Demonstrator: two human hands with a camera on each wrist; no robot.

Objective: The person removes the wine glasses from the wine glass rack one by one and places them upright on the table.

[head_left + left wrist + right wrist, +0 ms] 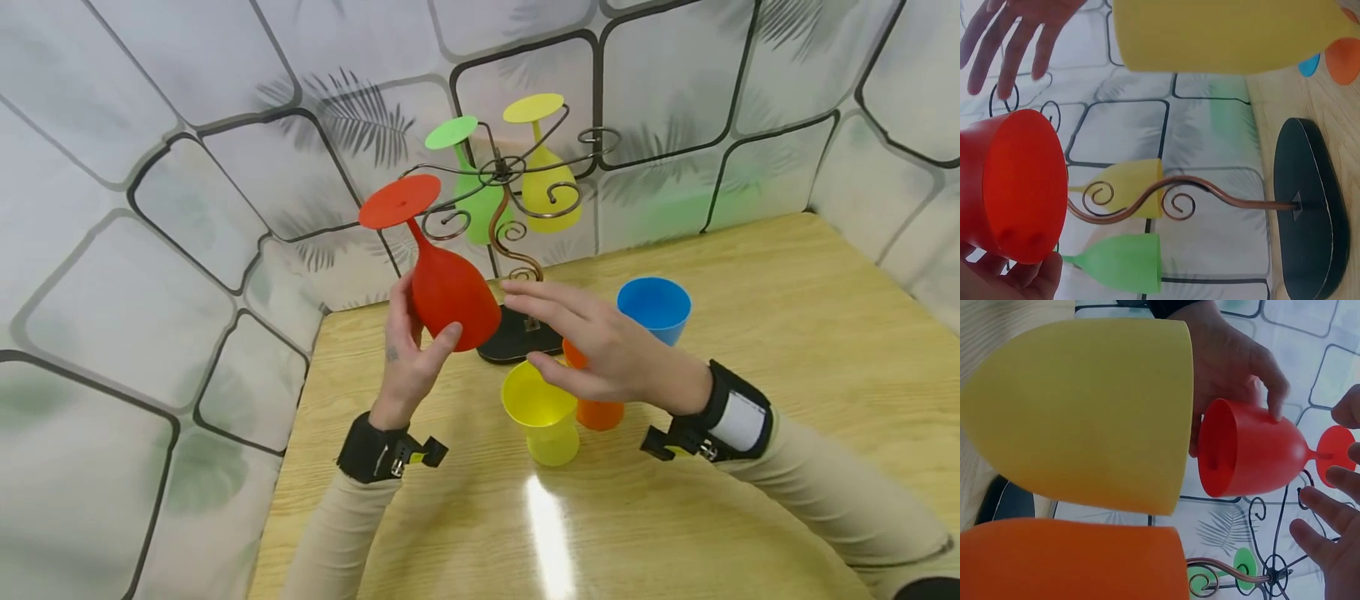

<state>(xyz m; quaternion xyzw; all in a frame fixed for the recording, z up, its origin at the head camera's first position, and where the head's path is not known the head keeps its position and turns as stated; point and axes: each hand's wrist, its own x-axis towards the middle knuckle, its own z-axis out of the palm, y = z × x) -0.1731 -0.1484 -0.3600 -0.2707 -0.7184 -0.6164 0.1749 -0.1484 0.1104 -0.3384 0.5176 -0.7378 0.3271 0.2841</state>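
My left hand (408, 362) grips the bowl of a red plastic goblet (453, 292), which is upside down and tilted, its foot up and to the left. The goblet's stem is close to a curled hook of a metal glass rack (501, 221); whether they touch I cannot tell. A green goblet (480, 204) and a yellow goblet (549, 183) hang inverted from the rack's other arms. My right hand (600, 337) is held in the air to the right of the red goblet, fingers extended and holding nothing. In the right wrist view its fingers (1329, 509) are spread near the goblet's foot.
On the wooden table (450, 525) a second yellow goblet (542, 404), an orange goblet (600, 415) and a blue goblet (654, 308) stand upright, partly under my right hand. The rack's black base (513, 337) is behind them. Patterned fabric walls (225, 267) enclose the table's back and sides.
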